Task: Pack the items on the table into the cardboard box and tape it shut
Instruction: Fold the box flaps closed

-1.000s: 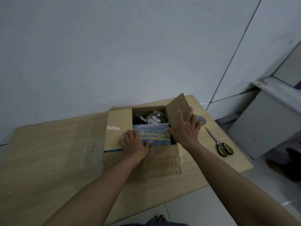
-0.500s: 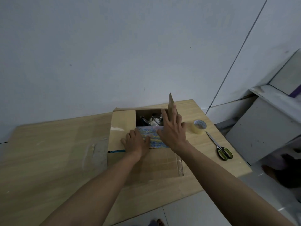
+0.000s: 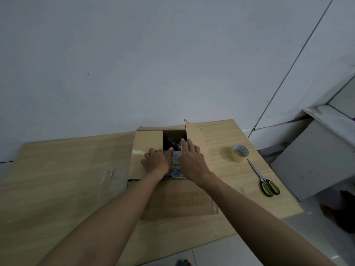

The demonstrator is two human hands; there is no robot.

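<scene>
While fingers press, flap tilts beneath.

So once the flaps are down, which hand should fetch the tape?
Right hand: the clear tape roll lies on the wooden table's right side, nearer it. The left hand presses the cardboard box's left flap.

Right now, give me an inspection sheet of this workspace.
Surface: wooden table, old tape residue left of the box.
Job's things: cardboard box open, patterned item and metal item inside; tape roll on table.
Clutter: scissors near tape roll.
Grippers: left hand flat on left flap; right hand pushing right flap inward.
Cables: nothing seen.
Surroundings: plain wall, grey panels at right.
</scene>
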